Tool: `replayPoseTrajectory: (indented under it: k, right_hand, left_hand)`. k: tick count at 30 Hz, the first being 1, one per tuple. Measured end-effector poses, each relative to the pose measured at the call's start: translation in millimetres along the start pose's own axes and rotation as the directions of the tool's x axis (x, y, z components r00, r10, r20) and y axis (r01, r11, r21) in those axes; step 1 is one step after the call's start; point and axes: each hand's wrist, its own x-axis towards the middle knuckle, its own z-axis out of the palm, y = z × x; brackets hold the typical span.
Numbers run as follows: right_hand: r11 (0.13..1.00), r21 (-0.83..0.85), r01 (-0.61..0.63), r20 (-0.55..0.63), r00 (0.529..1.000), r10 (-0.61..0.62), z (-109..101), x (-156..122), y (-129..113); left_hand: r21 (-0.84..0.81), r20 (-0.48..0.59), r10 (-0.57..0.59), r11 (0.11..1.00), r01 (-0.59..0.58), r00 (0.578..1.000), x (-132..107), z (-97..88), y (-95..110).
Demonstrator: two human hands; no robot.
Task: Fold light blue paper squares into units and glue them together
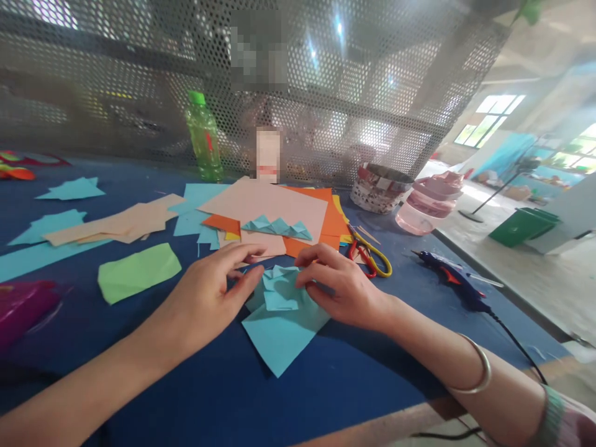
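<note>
A folded piece of light-blue paper (282, 292) lies in front of me, creased into small layered flaps at its top and flat to a point at its lower end. My left hand (218, 279) is at its left edge, thumb tip against the paper and fingers curled behind. On the opposite side, my right hand (339, 282) pinches the upper right edge, with its fingertips partly hidden. Just beyond both hands, a strip of folded blue triangles (278, 228) rests on a pale pink sheet (265, 202).
Orange sheets (333, 214) lie under the pink one, beside red-and-yellow scissors (372, 254). A glue gun (451, 279) with a cord is at right. Behind stand a green bottle (205, 139), a round container (379, 189) and a pink jug (431, 202). Green paper (139, 271) lies left.
</note>
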Motion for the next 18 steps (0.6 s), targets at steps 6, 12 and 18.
replayPoseTrajectory:
  k: [6,12,18]
  right_hand:
    - [0.999,-0.018,0.037,-0.012,0.999,-0.037,3.2,-1.0,-7.7]
    - [0.984,0.155,-0.083,-0.080,0.992,0.096,5.4,1.3,-11.7]
    - [0.855,0.305,-0.420,0.108,0.907,0.407,4.9,5.2,-14.6]
  left_hand:
    - [-0.249,0.231,-0.219,0.928,0.276,0.948,2.7,0.9,7.0]
    - [-0.309,0.174,-0.248,0.905,0.292,0.953,2.7,-2.2,11.9]
    - [-0.292,0.140,-0.252,0.914,0.283,0.958,1.2,-1.6,13.2]
